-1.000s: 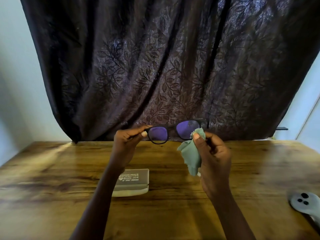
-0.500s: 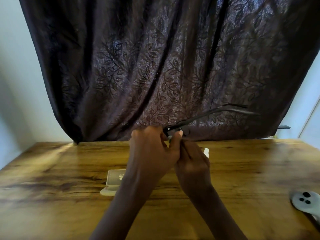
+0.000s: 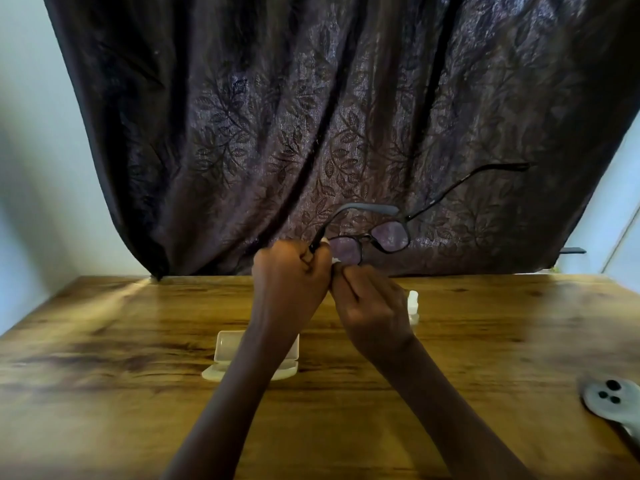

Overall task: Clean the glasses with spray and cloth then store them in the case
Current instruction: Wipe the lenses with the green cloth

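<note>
Black-framed glasses [image 3: 389, 237] with purple-tinted lenses are held up above the wooden table [image 3: 104, 393], both temple arms unfolded and pointing away to the upper right. My left hand [image 3: 289, 285] grips one temple arm near the hinge. My right hand [image 3: 372, 306] is pressed against my left, fingers closed at the near lens; only a pale sliver of the cloth [image 3: 335, 260] shows between the hands. The pale glasses case [image 3: 223, 351] lies open on the table behind my left forearm. A small white spray bottle [image 3: 413, 303] stands just right of my right hand.
A dark leaf-patterned curtain [image 3: 311, 133] hangs behind the table's far edge. A grey device with three black buttons [image 3: 611, 398] lies at the table's right edge. Pale walls flank the curtain.
The glasses turned from facing me to edge-on, then tilted so the lenses show again. My hands came together at the left lens, and the green cloth went out of sight inside them.
</note>
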`<act>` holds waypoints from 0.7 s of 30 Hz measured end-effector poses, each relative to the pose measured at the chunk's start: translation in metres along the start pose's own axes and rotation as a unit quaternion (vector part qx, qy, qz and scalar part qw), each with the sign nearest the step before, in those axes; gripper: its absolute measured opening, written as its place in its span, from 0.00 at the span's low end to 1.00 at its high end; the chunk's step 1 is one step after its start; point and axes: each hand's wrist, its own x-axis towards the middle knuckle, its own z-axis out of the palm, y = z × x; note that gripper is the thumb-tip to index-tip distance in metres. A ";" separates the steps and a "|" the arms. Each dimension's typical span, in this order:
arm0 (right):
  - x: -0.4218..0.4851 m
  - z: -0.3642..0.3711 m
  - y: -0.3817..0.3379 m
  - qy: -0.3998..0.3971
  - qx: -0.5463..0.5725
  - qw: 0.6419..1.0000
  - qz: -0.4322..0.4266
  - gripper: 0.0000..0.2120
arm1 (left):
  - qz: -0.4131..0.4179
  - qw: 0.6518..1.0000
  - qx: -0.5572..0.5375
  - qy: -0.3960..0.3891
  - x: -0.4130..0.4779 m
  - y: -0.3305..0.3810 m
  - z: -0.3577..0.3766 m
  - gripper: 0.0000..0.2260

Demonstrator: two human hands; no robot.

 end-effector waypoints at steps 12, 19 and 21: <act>-0.016 -0.003 0.003 -0.047 0.181 0.968 0.170 0.09 | -0.077 0.995 -0.057 0.016 -0.006 -0.021 0.017 0.17; 0.001 -0.011 0.010 0.027 0.250 0.918 0.308 0.05 | -0.012 0.994 -0.107 0.030 -0.011 -0.022 0.020 0.15; 0.009 -0.008 0.008 0.017 0.237 0.927 0.291 0.06 | -0.012 0.992 -0.121 0.022 -0.009 -0.022 0.023 0.15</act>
